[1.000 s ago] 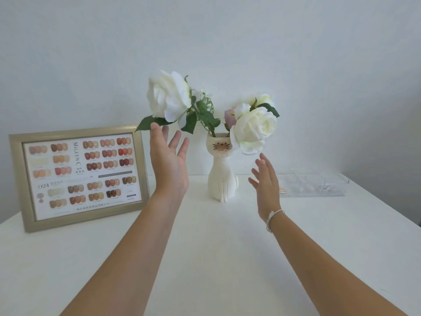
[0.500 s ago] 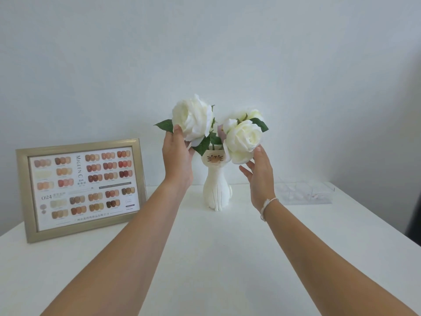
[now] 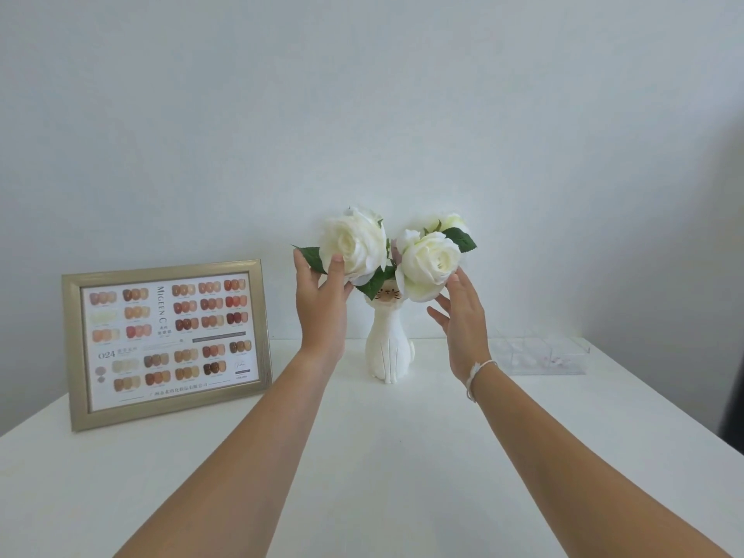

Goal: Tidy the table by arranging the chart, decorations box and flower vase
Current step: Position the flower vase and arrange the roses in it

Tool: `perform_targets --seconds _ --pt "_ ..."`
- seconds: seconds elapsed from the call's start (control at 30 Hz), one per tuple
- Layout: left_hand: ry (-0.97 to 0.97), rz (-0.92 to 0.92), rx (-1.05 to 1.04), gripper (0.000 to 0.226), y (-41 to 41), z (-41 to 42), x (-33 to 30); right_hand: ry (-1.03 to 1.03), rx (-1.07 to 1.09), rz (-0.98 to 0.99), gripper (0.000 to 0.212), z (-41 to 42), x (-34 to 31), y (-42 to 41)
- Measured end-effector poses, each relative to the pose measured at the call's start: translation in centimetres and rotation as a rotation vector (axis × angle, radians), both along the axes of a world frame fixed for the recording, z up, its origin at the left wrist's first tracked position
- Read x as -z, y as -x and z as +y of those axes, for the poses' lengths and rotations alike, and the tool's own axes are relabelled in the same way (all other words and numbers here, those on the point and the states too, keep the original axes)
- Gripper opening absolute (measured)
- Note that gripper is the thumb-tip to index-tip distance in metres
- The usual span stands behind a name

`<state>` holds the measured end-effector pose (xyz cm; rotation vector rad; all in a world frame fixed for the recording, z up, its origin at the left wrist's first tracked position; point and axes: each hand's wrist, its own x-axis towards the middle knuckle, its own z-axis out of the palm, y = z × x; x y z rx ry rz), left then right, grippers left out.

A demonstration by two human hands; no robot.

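Vase (image 3: 389, 348) (cat-shaped) stands between framed chart (image 3: 167, 342) and clear box (image 3: 539, 355).

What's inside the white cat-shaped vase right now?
White cat-shaped vase holds white artificial roses with green leaves and a pale pink bud. Blooms and leaves cover the stems.

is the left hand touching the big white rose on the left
Touching. The head view shows the left hand with its fingertips laid against the left rose from below.
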<state>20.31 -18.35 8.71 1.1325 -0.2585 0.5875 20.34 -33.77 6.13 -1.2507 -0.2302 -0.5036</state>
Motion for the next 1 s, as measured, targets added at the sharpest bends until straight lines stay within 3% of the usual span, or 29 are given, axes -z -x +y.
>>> perform_targets --seconds 0.43,0.77,0.87,1.0 --pt "-0.12 0.017 -0.051 0.072 -1.0 -0.1 0.4 0.05 -0.014 -0.006 0.04 0.6 -0.2 -0.3" --pt "-0.084 0.162 0.003 0.061 -3.2 1.1 1.5 0.051 -0.012 -0.002 0.038 -0.1 0.3 -0.8" --pt "-0.092 0.168 -0.016 0.049 -3.6 1.4 1.7 -0.013 -0.003 0.005 0.042 -0.9 0.1 -1.4" --pt "-0.059 0.235 -0.108 0.061 -4.7 2.6 1.0 -0.184 0.076 0.075 0.045 -3.0 -1.1 -3.3"
